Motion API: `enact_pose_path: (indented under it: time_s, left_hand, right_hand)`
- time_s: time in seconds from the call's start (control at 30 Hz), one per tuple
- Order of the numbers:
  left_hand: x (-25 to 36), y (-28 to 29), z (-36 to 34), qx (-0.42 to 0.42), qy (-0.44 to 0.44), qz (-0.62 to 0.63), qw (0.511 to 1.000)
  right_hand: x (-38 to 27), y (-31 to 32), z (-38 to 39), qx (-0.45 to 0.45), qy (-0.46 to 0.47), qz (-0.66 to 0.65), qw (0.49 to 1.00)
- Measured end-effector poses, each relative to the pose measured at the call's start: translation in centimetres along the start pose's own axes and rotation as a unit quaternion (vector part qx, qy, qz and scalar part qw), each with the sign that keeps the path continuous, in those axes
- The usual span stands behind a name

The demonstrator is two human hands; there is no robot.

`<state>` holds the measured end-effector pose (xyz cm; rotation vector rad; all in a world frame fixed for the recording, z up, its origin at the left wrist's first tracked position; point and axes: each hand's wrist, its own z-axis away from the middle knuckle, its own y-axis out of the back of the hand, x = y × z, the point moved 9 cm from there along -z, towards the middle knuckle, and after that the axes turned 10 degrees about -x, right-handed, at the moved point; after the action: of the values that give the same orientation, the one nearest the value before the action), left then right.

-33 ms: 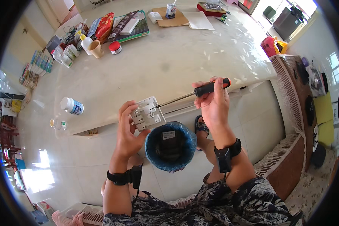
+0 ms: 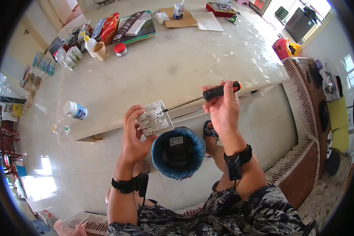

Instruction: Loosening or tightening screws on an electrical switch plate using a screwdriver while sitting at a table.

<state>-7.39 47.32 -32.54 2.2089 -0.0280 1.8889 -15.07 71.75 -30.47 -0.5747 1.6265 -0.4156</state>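
My left hand (image 2: pixel 133 137) grips the left edge of a white square plastic wall socket panel (image 2: pixel 155 118), its moulded back with small recesses and holes turned up. In my right hand (image 2: pixel 223 103) is a screwdriver (image 2: pixel 218 92) with a black and orange handle, held almost level. Its long metal shaft points left, and the dark tip meets the panel's right side near a recess; whether it sits in a screw is too small to tell. Just below the panel stands a bin (image 2: pixel 200 153) lined with a blue bag, a dark labelled object (image 2: pixel 177 151) inside.
Beyond my hands spreads a pale table (image 2: pixel 173 70). On its left are a white bottle (image 2: pixel 74 110) and a clear jar (image 2: pixel 61 129); farther back stand a red-lidded jar (image 2: pixel 120 49), a tan cup (image 2: pixel 100 51) and a pump bottle (image 2: pixel 89 44). A fringed brown seat (image 2: pixel 303 165) lies to the right.
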Motion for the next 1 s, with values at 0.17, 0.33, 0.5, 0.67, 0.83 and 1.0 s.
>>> enact_pose_path:
  time_s: [0.17,0.33,0.5,0.67,0.83,1.0]
  left_hand:
    - [0.23,0.09,0.10,-0.004,-0.002,-0.004,1.000]
    - [0.46,-0.19,-0.17,-0.018,-0.001,0.008,1.000]
    - [0.24,-0.14,-0.06,-0.015,-0.002,-0.002,1.000]
    - [0.13,-0.38,-0.20,-0.018,0.005,0.003,1.000]
    - [0.10,-0.47,-0.34,-0.016,-0.001,0.014,1.000]
    - [0.03,-0.62,-0.47,-0.021,0.000,0.017,1.000]
  right_hand:
    - [0.17,-0.13,0.11,0.009,-0.004,0.009,1.000]
    - [-0.31,-0.16,0.22,0.007,0.007,0.003,1.000]
    - [-0.45,-0.13,0.29,0.008,0.012,0.004,1.000]
    - [-0.51,-0.10,0.28,0.012,0.015,0.006,1.000]
    - [-0.62,-0.02,0.32,0.015,0.013,-0.005,1.000]
    - [-0.78,0.08,0.30,0.009,0.016,-0.001,1.000]
